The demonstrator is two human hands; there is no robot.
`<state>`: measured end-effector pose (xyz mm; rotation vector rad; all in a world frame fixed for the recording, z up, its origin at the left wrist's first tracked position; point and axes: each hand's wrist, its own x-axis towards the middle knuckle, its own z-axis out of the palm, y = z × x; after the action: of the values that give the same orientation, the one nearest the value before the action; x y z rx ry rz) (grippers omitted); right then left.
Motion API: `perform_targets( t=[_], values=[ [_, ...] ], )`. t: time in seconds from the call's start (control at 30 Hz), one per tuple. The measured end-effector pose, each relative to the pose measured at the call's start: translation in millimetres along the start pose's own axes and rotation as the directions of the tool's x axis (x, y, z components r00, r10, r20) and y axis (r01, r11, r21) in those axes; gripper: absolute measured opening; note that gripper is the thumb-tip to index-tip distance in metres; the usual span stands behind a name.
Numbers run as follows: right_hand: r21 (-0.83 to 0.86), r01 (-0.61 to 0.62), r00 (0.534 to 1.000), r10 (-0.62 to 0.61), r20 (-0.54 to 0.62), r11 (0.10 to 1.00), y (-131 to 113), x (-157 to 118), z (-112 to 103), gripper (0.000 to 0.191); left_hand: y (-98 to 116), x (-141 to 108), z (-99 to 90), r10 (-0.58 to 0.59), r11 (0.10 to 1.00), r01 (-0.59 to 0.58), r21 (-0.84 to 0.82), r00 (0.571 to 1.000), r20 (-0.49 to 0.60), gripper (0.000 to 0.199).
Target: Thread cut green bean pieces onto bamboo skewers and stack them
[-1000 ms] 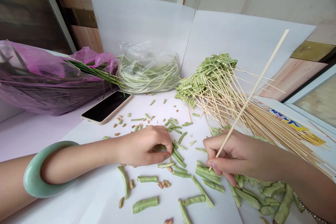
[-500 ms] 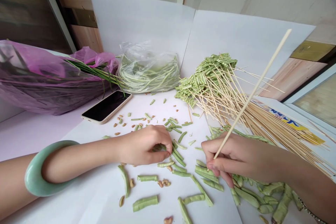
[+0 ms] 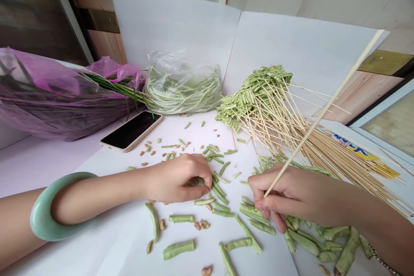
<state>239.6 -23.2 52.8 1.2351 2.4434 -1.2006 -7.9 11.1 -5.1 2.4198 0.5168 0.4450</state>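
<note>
My right hand (image 3: 284, 194) pinches a bamboo skewer (image 3: 336, 96) near its lower end. The stick leans up and to the right. My left hand (image 3: 181, 177) rests on the white surface with thumb and forefinger pressed together beside some cut green bean pieces (image 3: 220, 192); whatever lies between the fingertips is hidden. More bean pieces (image 3: 179, 249) are scattered in front of both hands, and larger ones (image 3: 304, 242) lie under and beside my right hand. At the back right, threaded bean skewers (image 3: 255, 90) are stacked with their sticks pointing toward me.
Loose bare skewers (image 3: 365, 168) lie to the right over a yellow printed wrapper (image 3: 388, 169). A clear bag of long beans (image 3: 184, 90), a purple bag (image 3: 64, 103) and a phone (image 3: 131, 131) stand behind. Brown seeds (image 3: 207, 271) are strewn about. White boards (image 3: 181, 26) rise at the back.
The skewer in my right hand has tilted further right, its upper tip now farther right and slightly higher. My left hand has stayed in place.
</note>
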Motion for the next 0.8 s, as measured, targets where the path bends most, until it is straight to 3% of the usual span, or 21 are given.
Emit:
perform_targets(
  t=[0.17, 0.57, 0.8],
  values=[
    [-0.110, -0.012, 0.999, 0.008, -0.036, 0.994, 0.0, -0.8, -2.1, 0.028, -0.2, -0.5, 0.1, 0.002, 1.000, -0.002, -0.001, 1.000, 0.003, 0.011],
    [0.042, -0.021, 0.999, 0.023, -0.049, 0.999, 4.8, -3.3, -4.2, 0.021, -0.2, -1.4, -0.8, -0.002, 1.000, 0.002, -0.011, 1.000, 0.009, 0.012],
    [-0.030, -0.024, 0.999, 0.023, -0.024, 0.999, -1.6, -0.6, -1.8, 0.025, 0.6, -1.1, -1.2, -0.012, 1.000, 0.012, -0.005, 1.000, 0.021, 0.013]
  ],
)
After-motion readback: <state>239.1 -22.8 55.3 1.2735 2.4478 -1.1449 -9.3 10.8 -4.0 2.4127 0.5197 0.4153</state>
